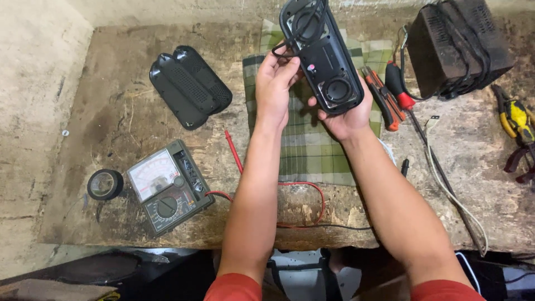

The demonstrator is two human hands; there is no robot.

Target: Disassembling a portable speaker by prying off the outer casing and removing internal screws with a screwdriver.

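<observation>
My right hand cradles an opened black speaker body from below, lifted above the workbench with its two round drivers showing. My left hand touches its left edge, fingertips pinching a thin black wire that loops out of the casing. Under both hands a green plaid cloth is spread on the bench.
The speaker's black grille covers lie at the back left. An analog multimeter with red lead and a roll of black tape sit front left. A utility knife, red-handled screwdriver, black transformer box and yellow pliers are at right.
</observation>
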